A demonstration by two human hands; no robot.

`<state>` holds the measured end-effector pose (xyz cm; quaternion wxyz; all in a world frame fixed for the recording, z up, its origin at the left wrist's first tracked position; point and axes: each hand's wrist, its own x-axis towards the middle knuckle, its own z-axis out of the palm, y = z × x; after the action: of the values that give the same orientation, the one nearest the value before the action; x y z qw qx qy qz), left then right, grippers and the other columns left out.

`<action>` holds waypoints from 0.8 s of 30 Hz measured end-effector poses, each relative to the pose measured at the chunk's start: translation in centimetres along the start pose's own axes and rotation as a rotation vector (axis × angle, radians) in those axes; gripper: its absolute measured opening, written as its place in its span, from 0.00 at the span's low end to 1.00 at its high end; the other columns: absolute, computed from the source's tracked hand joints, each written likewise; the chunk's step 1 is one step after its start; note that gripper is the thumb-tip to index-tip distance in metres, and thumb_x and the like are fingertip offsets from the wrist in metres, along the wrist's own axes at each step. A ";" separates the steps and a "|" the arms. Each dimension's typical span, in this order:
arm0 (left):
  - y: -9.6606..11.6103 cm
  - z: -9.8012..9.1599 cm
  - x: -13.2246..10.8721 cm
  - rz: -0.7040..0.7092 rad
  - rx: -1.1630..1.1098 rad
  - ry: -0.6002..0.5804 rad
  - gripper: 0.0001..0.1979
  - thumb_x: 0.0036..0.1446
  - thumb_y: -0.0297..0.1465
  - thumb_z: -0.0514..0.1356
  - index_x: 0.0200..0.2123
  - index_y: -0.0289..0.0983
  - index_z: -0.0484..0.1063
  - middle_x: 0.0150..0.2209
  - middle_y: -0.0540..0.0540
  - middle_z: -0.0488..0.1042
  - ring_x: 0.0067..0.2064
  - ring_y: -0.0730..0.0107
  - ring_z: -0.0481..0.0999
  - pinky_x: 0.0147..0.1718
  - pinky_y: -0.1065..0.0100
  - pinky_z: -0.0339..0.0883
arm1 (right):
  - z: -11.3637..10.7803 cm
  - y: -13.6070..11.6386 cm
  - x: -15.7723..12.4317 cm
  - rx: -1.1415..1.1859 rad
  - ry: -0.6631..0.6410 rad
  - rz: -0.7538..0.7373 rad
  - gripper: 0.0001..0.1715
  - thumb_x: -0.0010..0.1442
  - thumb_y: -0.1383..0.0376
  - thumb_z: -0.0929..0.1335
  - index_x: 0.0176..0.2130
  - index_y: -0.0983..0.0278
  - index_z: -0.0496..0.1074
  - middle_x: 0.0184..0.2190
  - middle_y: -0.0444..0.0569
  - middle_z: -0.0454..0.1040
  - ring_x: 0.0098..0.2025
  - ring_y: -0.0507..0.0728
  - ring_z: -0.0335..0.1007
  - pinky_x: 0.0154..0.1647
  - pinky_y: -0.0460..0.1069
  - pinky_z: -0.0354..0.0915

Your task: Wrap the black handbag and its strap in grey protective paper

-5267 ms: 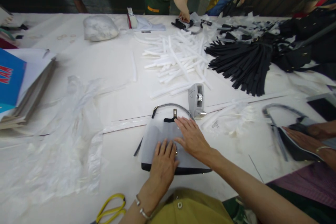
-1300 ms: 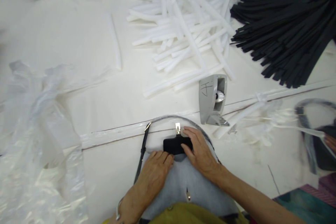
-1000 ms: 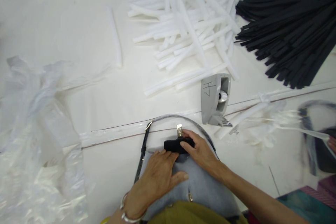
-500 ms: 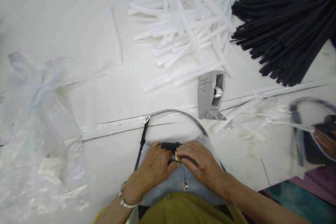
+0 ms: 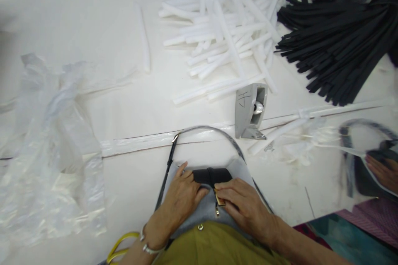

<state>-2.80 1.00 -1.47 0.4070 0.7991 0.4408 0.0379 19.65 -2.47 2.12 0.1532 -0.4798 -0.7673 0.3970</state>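
A handbag wrapped in grey-white tissue [image 5: 242, 170] lies at the table's near edge, its wrapped handle [image 5: 214, 131] arching away from me. Across its top runs a black flap tab [image 5: 211, 175] with a small gold clasp [image 5: 220, 199]. My left hand [image 5: 182, 196] lies flat on the bag just left of the tab, fingers together. My right hand [image 5: 245, 207] rests on the bag's right side, and its fingertips pinch the gold clasp.
A grey tape dispenser [image 5: 250, 109] stands just beyond the bag. White foam tubes [image 5: 224, 33] and black straps [image 5: 338, 37] are piled further back. Crumpled clear plastic [image 5: 52, 153] lies left. Yellow scissors [image 5: 120, 248] sit near my left wrist. Another person's hand [image 5: 382, 172] holds a bag at right.
The black tab has been folded from pointing away from me down over the bag's front. Both hands have come nearer my body, and my right fingers now hold the clasp.
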 end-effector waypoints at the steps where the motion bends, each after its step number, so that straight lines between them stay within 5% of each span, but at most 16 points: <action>1: -0.1 0.0 -0.4 0.026 -0.001 0.041 0.06 0.61 0.32 0.59 0.36 0.39 0.76 0.36 0.49 0.79 0.43 0.64 0.76 0.63 0.45 0.54 | 0.1 0.0 -0.3 0.017 0.003 -0.001 0.13 0.63 0.72 0.65 0.46 0.59 0.71 0.45 0.50 0.78 0.43 0.56 0.74 0.44 0.52 0.70; 8: 0.9 -0.8 -4.3 0.151 0.065 0.375 0.09 0.64 0.29 0.55 0.45 0.38 0.72 0.43 0.46 0.79 0.48 0.65 0.75 0.56 0.56 0.65 | -0.3 -0.7 -0.3 0.143 -0.045 0.059 0.12 0.62 0.71 0.67 0.46 0.60 0.72 0.45 0.48 0.79 0.47 0.54 0.75 0.50 0.49 0.71; 13: 3.0 -0.9 -5.2 0.326 0.005 0.099 0.15 0.66 0.38 0.54 0.53 0.40 0.68 0.46 0.47 0.78 0.48 0.67 0.75 0.49 0.63 0.68 | -0.7 -1.4 0.1 0.233 -0.095 0.143 0.11 0.61 0.69 0.67 0.45 0.59 0.73 0.46 0.47 0.79 0.49 0.53 0.75 0.52 0.48 0.70; 16: 3.3 -0.1 -5.3 0.286 0.007 -0.069 0.16 0.65 0.39 0.54 0.54 0.42 0.66 0.48 0.48 0.77 0.49 0.67 0.74 0.49 0.63 0.67 | -0.5 -1.5 0.0 0.250 -0.132 0.138 0.09 0.62 0.68 0.67 0.44 0.59 0.73 0.46 0.48 0.78 0.51 0.54 0.73 0.52 0.49 0.70; 20: 2.5 2.2 -5.7 0.223 0.063 -0.070 0.12 0.64 0.34 0.56 0.51 0.42 0.68 0.46 0.50 0.77 0.46 0.67 0.74 0.46 0.63 0.68 | 0.9 -1.3 -0.8 0.127 -0.190 0.071 0.10 0.61 0.69 0.67 0.44 0.59 0.73 0.49 0.49 0.77 0.52 0.57 0.72 0.53 0.52 0.68; 24: 1.5 5.4 -6.5 0.322 0.261 0.084 0.12 0.65 0.27 0.54 0.51 0.40 0.68 0.47 0.48 0.77 0.48 0.68 0.74 0.49 0.64 0.66 | 3.2 -0.7 -2.1 -0.150 -0.160 -0.050 0.08 0.63 0.67 0.67 0.44 0.61 0.73 0.44 0.50 0.77 0.43 0.58 0.72 0.46 0.54 0.69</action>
<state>-3.51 -7.55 -2.06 0.2698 0.9030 0.3250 0.0782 18.24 -5.87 0.89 0.0650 -0.4373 -0.8164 0.3715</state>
